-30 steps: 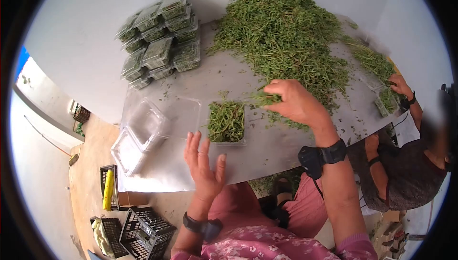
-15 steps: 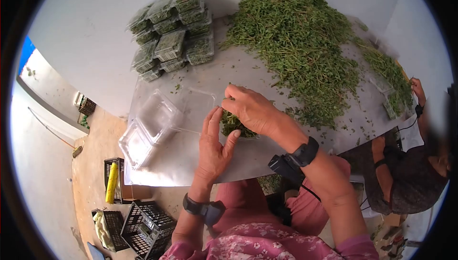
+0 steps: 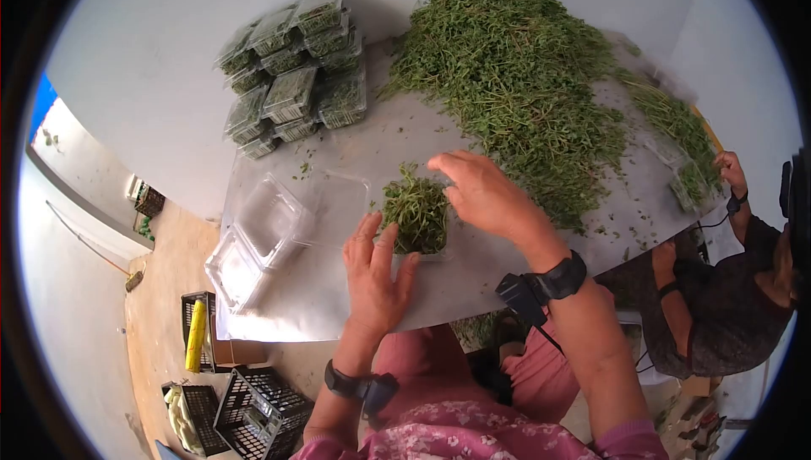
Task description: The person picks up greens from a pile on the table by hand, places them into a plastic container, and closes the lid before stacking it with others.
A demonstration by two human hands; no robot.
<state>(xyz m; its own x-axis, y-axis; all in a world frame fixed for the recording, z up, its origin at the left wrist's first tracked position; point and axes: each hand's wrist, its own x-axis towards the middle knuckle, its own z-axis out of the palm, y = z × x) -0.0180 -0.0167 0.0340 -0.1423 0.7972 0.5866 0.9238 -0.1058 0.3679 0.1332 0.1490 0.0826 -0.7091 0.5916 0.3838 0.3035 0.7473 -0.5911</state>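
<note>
Cut green herb sprigs (image 3: 416, 211) fill the base of a clear plastic clamshell box in front of me. Its lid (image 3: 340, 200) lies flat, opened out to the left. Along the near left side of the box is my left hand (image 3: 378, 278), fingers spread and thumb at the front edge. My right hand (image 3: 488, 195) hovers by the far right corner, its fingers bent and apart with nothing visible in them. Up and to the right spreads a large heap of the same greens (image 3: 507, 80). Empty clear clamshells (image 3: 269, 223) lie nested and open at the left.
Filled, closed clamshells (image 3: 291, 92) stand stacked against the wall at the back left. A co-worker (image 3: 718, 308) sits at the right end, one hand near another filled box (image 3: 688, 181). Black crates (image 3: 262, 413) stand on the floor at lower left, one with a yellow roll (image 3: 196, 337).
My right hand has drawn back up and right from the greens, uncovering the filled box. My left hand has moved slightly down and left. The whole view has shifted a little.
</note>
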